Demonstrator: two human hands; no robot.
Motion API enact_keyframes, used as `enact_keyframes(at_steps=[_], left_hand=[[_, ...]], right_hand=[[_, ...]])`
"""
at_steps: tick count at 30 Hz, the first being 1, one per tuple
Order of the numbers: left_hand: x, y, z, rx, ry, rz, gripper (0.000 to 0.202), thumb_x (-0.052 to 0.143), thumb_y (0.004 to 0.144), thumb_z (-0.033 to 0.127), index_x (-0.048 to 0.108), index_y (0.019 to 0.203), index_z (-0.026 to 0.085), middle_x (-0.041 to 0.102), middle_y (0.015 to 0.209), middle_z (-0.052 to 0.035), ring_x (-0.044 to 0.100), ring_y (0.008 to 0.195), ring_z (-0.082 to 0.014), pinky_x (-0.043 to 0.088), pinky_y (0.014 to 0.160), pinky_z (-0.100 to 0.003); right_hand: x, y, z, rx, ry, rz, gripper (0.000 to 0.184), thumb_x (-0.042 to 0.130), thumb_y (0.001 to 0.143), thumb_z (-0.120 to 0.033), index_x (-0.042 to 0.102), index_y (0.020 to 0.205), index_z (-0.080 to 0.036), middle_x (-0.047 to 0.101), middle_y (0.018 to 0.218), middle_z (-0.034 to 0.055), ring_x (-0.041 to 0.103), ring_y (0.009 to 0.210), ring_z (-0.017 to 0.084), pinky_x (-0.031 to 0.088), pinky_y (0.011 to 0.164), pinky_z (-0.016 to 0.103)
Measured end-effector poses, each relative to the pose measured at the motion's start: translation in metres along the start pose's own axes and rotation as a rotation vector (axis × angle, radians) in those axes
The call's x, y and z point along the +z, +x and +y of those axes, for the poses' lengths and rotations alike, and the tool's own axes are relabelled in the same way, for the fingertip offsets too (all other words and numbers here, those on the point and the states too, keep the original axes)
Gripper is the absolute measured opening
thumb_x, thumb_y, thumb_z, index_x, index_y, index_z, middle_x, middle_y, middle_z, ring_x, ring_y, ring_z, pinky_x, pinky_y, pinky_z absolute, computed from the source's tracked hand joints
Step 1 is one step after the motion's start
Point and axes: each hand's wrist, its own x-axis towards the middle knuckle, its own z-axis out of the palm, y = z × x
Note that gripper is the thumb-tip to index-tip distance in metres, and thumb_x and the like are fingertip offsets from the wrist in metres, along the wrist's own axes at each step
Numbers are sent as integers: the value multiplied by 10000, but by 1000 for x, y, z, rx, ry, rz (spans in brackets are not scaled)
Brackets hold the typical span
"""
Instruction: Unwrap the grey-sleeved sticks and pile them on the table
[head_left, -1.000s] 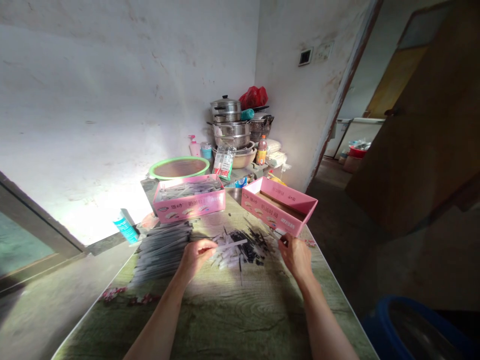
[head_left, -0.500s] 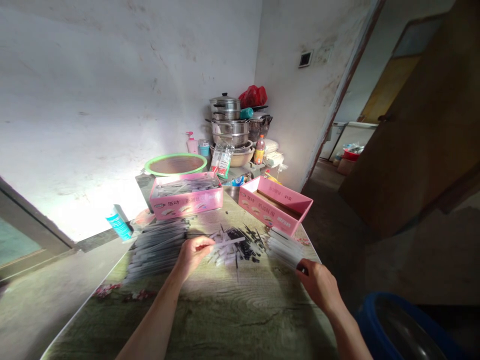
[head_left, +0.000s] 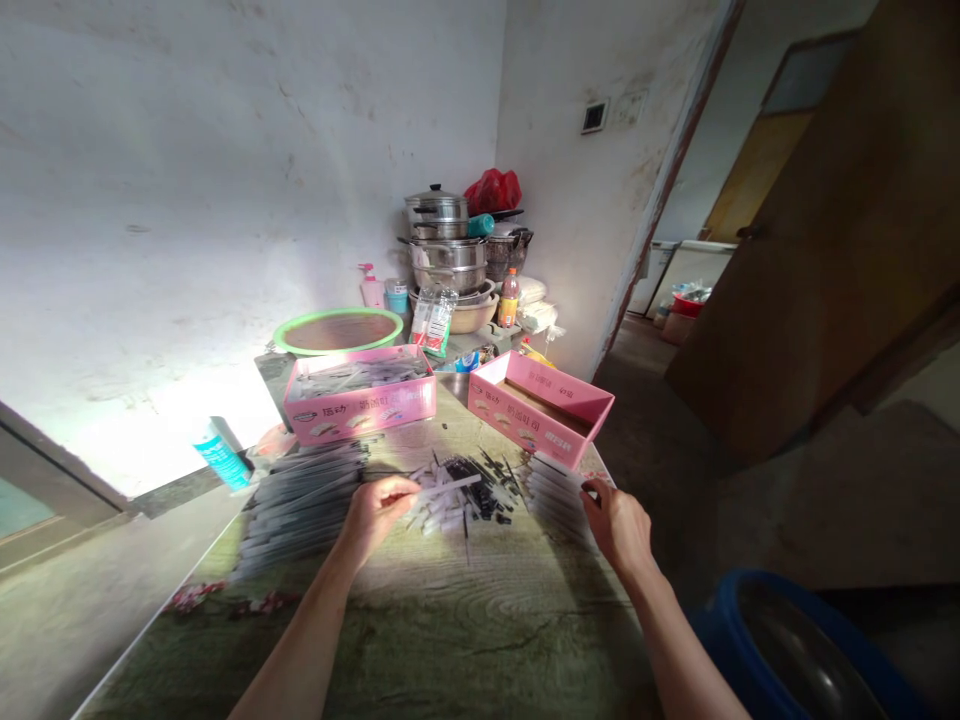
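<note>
Left hand (head_left: 379, 512) pinches a pale stick (head_left: 457, 484) while right hand (head_left: 621, 522) curls, its contents unclear

Watching the head cam from my end, I've got the left hand (head_left: 380, 512) just left of lower centre, pinching a thin pale strip (head_left: 459, 484) that sticks out over a messy heap of black and white bits (head_left: 491, 487) mid-frame. Right of centre, the right hand (head_left: 621, 522) has its fingers at the edge of a pale stack (head_left: 551, 495), though honestly I can't tell if it's gripping anything. Big grey bundle (head_left: 300, 500) at centre left, two pink boxes behind, the left one (head_left: 367, 415) loaded with strips, and stacked pots (head_left: 448, 265) up top centre.
</note>
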Motion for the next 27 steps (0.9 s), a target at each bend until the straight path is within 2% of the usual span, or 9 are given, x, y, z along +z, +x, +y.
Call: enact_keyframes(at_steps=[3, 6, 17, 22, 27], left_hand=[[0, 0, 1, 8, 2, 7, 268, 701, 668, 338, 771, 828, 135, 784, 812, -89, 711, 757, -245, 546, 712, -313], [-1, -1, 3, 9, 1, 11, 269, 714, 668, 346, 777, 827, 139, 785, 808, -96, 711, 746, -259, 559, 716, -338], [-2, 2, -4, 41, -13, 8, 206, 732, 678, 303, 786, 799, 145, 770, 757, -82, 713, 711, -270, 576, 673, -356], [-2, 2, -1, 93, -6, 12, 156, 715, 705, 280, 780, 774, 156, 756, 728, -72, 713, 684, -249, 583, 636, -329], [-1, 2, -1, 150, -11, 47, 162, 742, 687, 320, 768, 757, 176, 754, 694, -41, 708, 640, -232, 584, 592, -301]], right_hand=[[2, 16, -4, -8, -31, -3, 277, 485, 948, -308, 707, 1094, -230, 764, 977, 82, 719, 864, 219, 409, 632, 255], [4, 24, -6, -2, -75, -28, 264, 495, 948, -325, 699, 1086, -229, 756, 954, 80, 718, 860, 220, 425, 643, 256], [7, 27, -6, -80, -164, -24, 276, 493, 959, -314, 672, 1152, -230, 751, 913, 94, 722, 855, 231, 451, 671, 268], [14, 28, -4, -104, -128, -16, 247, 498, 949, -295, 697, 1064, -206, 745, 898, 90, 714, 850, 222, 456, 684, 265], [14, 31, -6, -47, -64, -39, 209, 533, 921, -274, 700, 1012, -188, 736, 879, 87, 708, 822, 207, 429, 652, 257]])
